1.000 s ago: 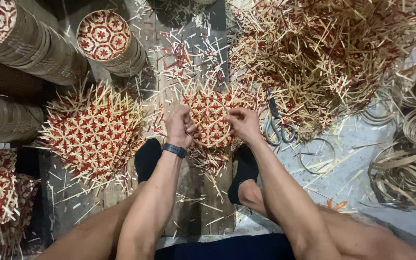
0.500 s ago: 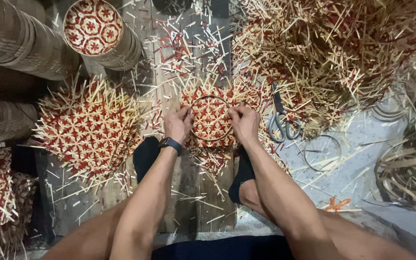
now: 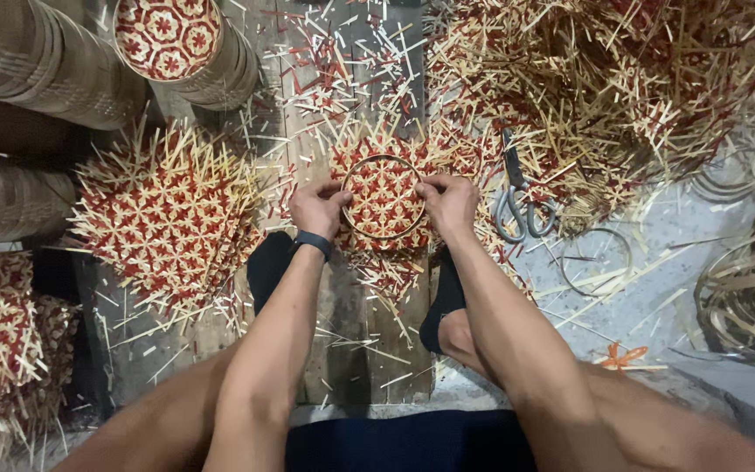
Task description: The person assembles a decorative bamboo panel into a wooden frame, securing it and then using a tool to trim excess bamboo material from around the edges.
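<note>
Two hands press a thin hoop (image 3: 384, 197) onto a red-and-straw woven mat (image 3: 384, 188).
Head view — left hand (image 3: 316, 208) pinches the hoop's left rim, right hand (image 3: 449, 203) its right rim; the hoop lies flat between them on the wooden board (image 3: 342, 332) — scissors (image 3: 513, 197) just right.

hands (image 3: 386, 205): spread apart | thin ring (image 3: 384, 197): now pressed onto woven mat (image 3: 384, 188), both gripping rim

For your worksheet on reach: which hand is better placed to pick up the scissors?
Right, probably. The right hand grips the ring on the side nearest the scissors; the left hand would have to cross the woven mat.
</note>
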